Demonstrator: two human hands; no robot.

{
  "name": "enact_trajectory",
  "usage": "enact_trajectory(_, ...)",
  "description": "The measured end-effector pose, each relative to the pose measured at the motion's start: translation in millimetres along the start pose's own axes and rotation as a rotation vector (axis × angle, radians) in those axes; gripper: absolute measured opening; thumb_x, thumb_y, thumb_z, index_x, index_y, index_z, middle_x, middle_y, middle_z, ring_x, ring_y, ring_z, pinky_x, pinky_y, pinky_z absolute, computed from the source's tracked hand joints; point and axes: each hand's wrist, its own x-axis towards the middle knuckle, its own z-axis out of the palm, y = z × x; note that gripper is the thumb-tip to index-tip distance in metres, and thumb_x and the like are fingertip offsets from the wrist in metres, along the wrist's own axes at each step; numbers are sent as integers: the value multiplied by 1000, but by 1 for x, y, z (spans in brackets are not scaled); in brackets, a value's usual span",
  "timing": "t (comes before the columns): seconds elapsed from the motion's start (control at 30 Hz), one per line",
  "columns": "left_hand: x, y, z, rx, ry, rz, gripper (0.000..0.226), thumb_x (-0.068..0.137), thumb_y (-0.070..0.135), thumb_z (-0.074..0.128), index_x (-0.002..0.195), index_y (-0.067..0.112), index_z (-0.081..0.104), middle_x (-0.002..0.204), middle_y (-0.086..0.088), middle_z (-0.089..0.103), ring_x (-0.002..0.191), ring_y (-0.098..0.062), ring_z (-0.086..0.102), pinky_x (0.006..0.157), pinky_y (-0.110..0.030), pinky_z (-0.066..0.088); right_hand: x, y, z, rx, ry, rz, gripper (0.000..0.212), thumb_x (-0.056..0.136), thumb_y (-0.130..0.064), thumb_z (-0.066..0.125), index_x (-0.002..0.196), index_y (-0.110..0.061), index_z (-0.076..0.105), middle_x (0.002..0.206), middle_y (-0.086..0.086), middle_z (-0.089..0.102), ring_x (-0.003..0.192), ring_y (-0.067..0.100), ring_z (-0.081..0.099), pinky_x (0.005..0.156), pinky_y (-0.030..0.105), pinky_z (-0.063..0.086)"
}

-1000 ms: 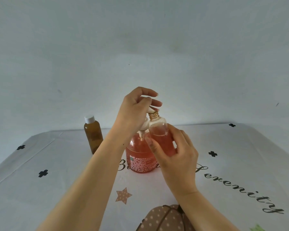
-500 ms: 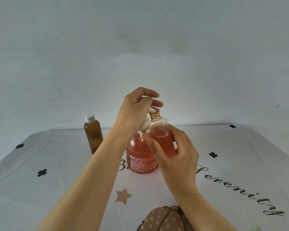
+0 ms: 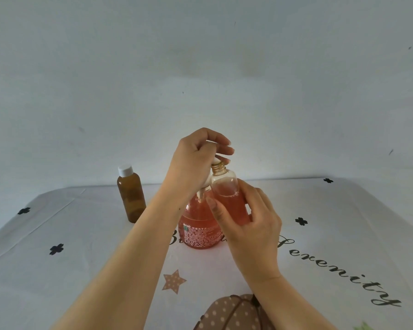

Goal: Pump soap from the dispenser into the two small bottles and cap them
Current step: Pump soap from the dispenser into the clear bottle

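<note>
A round dispenser (image 3: 197, 231) of pink soap stands mid-table. My left hand (image 3: 196, 163) curls over its white pump head (image 3: 216, 161), which is mostly hidden under the fingers. My right hand (image 3: 253, 225) grips a small clear bottle (image 3: 229, 198), more than half full of pink soap, and holds its uncapped gold threaded neck up against the pump spout. A small brown bottle (image 3: 131, 195) with a white cap stands upright on the table to the left, apart from both hands.
The table wears a white cloth (image 3: 343, 222) printed with black clovers, a star and script lettering. A brown polka-dot object (image 3: 231, 313) lies at the near edge. A plain pale wall rises behind the table.
Hands, pump and clear bottle hold nearly the same pose across the frames. The view shifts slightly.
</note>
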Motion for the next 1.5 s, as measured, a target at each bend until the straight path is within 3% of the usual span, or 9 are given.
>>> enact_trajectory(0.33,-1,-5,-1,151,-67,-4,40,90,0,35,78,20,68,93,6,73,76,-6,70,61,-26,52,-4,2,-5,-29,8,6,53,75,-69,62,112,-30,68,95,-17,63,89,11,64,73,39,57)
enact_trajectory(0.47,-1,-5,0,167,-48,3,39,90,1,35,78,19,68,91,5,73,76,-8,71,69,-30,55,-3,2,-4,-29,1,1,53,75,-68,61,112,-30,68,96,-16,64,89,11,64,74,39,57)
enact_trajectory(0.63,0,-1,-2,49,4,-36,34,87,-2,36,84,12,66,85,-2,74,75,-15,70,70,-31,55,0,0,-3,-14,43,-36,52,76,-65,64,113,-28,68,97,-14,65,88,11,65,73,41,57)
enact_trajectory(0.83,1,3,-4,33,12,-46,29,90,1,40,91,15,65,85,-1,74,72,-11,67,66,-28,56,2,-2,-3,-13,50,-52,53,77,-64,65,116,-27,68,97,-13,66,88,11,65,73,41,57)
enact_trajectory(1.1,0,5,-4,74,31,-41,28,90,2,42,90,17,66,84,0,75,84,-25,70,81,-46,55,2,-1,-4,-5,56,-56,55,77,-64,65,116,-26,68,97,-12,66,88,12,65,72,41,57)
enact_trajectory(1.23,-1,5,-4,75,26,-43,29,89,1,41,88,16,66,83,-1,75,82,-30,68,79,-51,54,2,-1,-3,0,61,-49,56,77,-66,64,115,-25,69,97,-12,66,88,13,65,72,42,57)
enact_trajectory(1.37,0,3,-4,41,17,-49,29,89,1,41,90,14,66,81,-2,75,73,-28,62,69,-41,50,1,-1,-3,4,51,-40,54,78,-66,64,115,-28,68,98,-13,66,89,11,65,73,41,57)
enact_trajectory(1.5,1,2,-3,24,11,-51,29,90,0,40,89,14,66,82,-3,74,70,-15,68,64,-27,55,1,-2,-2,25,51,-23,55,77,-66,65,114,-27,69,97,-12,67,89,12,66,73,41,56)
